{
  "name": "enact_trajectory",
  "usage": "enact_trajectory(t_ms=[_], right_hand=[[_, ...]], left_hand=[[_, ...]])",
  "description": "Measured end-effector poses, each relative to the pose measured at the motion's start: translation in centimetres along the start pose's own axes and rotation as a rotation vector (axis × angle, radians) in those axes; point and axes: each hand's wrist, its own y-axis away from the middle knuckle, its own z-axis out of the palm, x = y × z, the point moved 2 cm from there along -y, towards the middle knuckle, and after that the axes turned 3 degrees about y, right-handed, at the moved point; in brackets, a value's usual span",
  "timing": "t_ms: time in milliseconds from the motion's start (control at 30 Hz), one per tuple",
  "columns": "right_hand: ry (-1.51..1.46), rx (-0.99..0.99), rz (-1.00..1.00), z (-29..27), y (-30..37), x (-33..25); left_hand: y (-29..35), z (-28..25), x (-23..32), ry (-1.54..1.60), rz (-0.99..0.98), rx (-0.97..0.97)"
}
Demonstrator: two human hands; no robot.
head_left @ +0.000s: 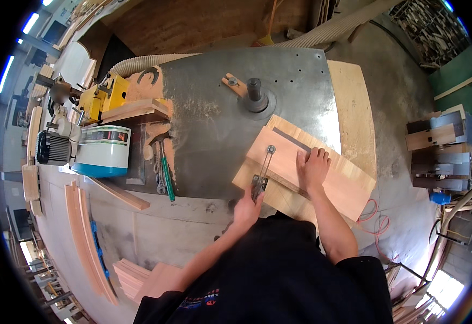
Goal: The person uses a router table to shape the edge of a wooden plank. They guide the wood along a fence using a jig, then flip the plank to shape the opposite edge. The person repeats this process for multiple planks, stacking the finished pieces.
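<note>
On the metal machine table a pinkish wooden board lies at a slant on a pale wooden jig. A dark strip runs along the board's far edge. My left hand is closed around the dark handle of a toggle clamp, whose arm reaches over the board. My right hand presses on the board, fingers bent over its far edge and thumb apart. Beyond the jig stands a dark upright spindle, with a small wooden piece beside it.
At the left stand a yellow power feeder and a white-and-teal machine body. A hammer with a green handle and a wrench lie near them. Sawdust covers part of the table. Long boards and stacked boards lie lower left.
</note>
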Motion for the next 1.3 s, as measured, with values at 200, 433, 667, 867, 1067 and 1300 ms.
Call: enact_trajectory(t_ms=[200,433,667,867,1067,1300], right_hand=[[0.004,-0.036,0.08,0.2,-1.4,-2.2],[0.017,-0.07,0.152,1.2,-2.7,-5.2],[0.089,-0.06,0.19,1.7,-3.3,-6.4],[0.115,-0.023,0.198,2.2,-4.0,-6.5],[0.138,0.025,0.19,2.8,-4.4,-6.6],[0.148,-0.012,0.223,2.8,-4.8,-6.8]], left_hand=[[-2.7,-2.8,0.0,-0.066,0.034,0.013],[-5.5,-6.3,-0.7,-0.089,0.077,-0.009],[-7.7,-7.2,-1.6,-0.093,0.088,-0.078],[-8.8,-7.9,-0.7,-0.07,0.15,-0.075],[-9.7,-7.8,-0.9,-0.069,0.18,-0.098],[-10.5,-7.6,-1.3,-0.101,0.223,-0.11]])
